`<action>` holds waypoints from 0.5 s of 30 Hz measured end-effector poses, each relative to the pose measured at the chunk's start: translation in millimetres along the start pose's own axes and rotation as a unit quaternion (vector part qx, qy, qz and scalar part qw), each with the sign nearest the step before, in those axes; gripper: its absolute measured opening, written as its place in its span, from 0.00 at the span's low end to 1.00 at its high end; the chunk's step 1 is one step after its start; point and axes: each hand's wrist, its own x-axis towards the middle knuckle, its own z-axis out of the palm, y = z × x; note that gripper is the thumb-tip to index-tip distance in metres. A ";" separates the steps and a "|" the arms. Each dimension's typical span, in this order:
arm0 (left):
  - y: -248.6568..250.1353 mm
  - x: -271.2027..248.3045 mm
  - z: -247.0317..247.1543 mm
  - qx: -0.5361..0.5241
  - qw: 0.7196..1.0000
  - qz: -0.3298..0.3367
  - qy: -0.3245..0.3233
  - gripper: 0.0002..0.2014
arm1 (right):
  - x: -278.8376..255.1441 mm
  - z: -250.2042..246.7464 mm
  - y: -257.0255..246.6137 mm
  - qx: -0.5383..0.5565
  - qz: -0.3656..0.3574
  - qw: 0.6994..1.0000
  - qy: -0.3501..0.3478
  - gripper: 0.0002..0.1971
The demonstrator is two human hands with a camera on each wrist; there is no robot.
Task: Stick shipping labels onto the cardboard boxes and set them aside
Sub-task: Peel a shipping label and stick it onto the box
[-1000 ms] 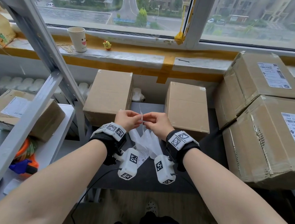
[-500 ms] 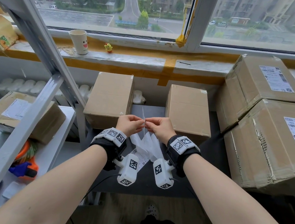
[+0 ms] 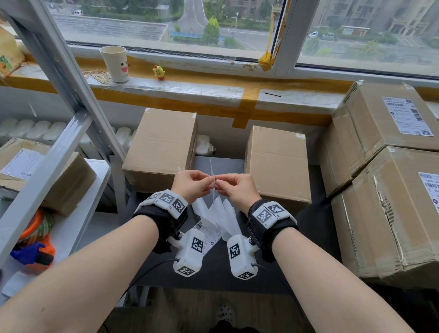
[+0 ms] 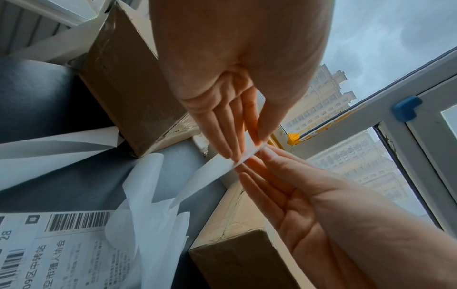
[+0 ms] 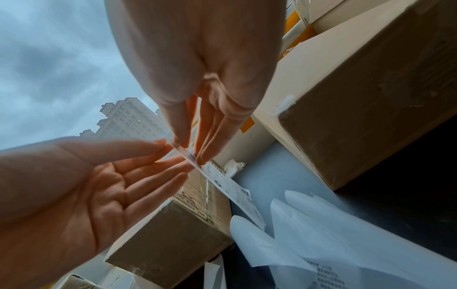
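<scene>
Both hands hold a white shipping label (image 3: 213,183) edge-on above the dark table (image 3: 229,278). My left hand (image 3: 192,186) pinches its top edge between thumb and fingers (image 4: 247,144). My right hand (image 3: 237,190) pinches the same edge from the other side (image 5: 190,150). The label's printed face (image 5: 230,187) hangs down toward the table, and its plain side (image 4: 215,172) shows in the left wrist view. Two unlabelled cardboard boxes stand behind the hands, one on the left (image 3: 161,148) and one on the right (image 3: 274,165).
Peeled backing sheets (image 3: 222,214) and another printed label (image 3: 207,237) lie on the table under the wrists. Two labelled boxes (image 3: 391,128) (image 3: 408,214) are stacked at the right. A labelled box (image 3: 27,170) sits on the metal shelf (image 3: 58,115) at the left. A paper cup (image 3: 114,63) stands on the sill.
Both hands stay together pinching the label's top edge. Only the fingertips have shifted slightly, and the boxes have not moved.
</scene>
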 end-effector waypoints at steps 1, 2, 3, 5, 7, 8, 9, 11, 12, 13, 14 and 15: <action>-0.2 0.3 -0.1 0.011 1.000 0.002 0.001 0.04 | -0.5 0.0 -0.2 -0.001 0.000 1.000 0.000 0.10; -0.2 0.7 -0.1 0.021 1.000 0.005 0.002 0.06 | -1.4 0.0 -0.6 -0.002 0.000 1.000 -0.001 0.10; -0.6 1.3 0.0 0.030 1.000 0.007 0.003 0.07 | -2.2 0.2 -0.7 -0.002 0.000 1.000 -0.001 0.10; -0.7 2.2 0.4 0.043 0.999 0.011 0.005 0.09 | -3.6 0.6 -1.1 0.001 0.000 1.000 -0.002 0.10; -0.4 2.1 1.3 0.051 0.999 0.015 0.009 0.10 | -5.1 1.1 -2.1 0.005 0.002 1.000 -0.002 0.10; -0.5 2.3 1.8 0.053 0.998 0.016 0.009 0.10 | -6.0 1.1 -2.9 0.010 0.004 1.000 -0.002 0.10; -0.6 2.5 2.0 0.054 0.998 0.017 0.009 0.10 | -6.5 1.0 -3.5 0.018 0.008 1.000 -0.003 0.11; -0.5 2.7 2.1 0.056 0.998 0.019 0.005 0.10 | -7.9 0.1 -4.4 0.043 0.018 0.999 -0.001 0.12; 0.0 2.5 2.1 0.053 0.998 0.019 0.002 0.10 | -8.8 -0.6 -5.1 0.054 0.020 0.998 0.000 0.13; 0.6 2.4 2.1 0.050 0.999 0.018 0.000 0.10 | -9.4 -1.3 -5.3 0.059 0.019 0.998 0.000 0.14; 1.0 2.5 1.7 0.047 0.999 0.017 -0.003 0.10 | -9.9 -2.2 -5.1 0.059 0.017 0.998 -0.001 0.14; 1.5 2.5 1.3 0.047 0.999 0.017 -0.006 0.10 | -10.1 -3.1 -4.4 0.056 0.016 0.998 -0.002 0.14</action>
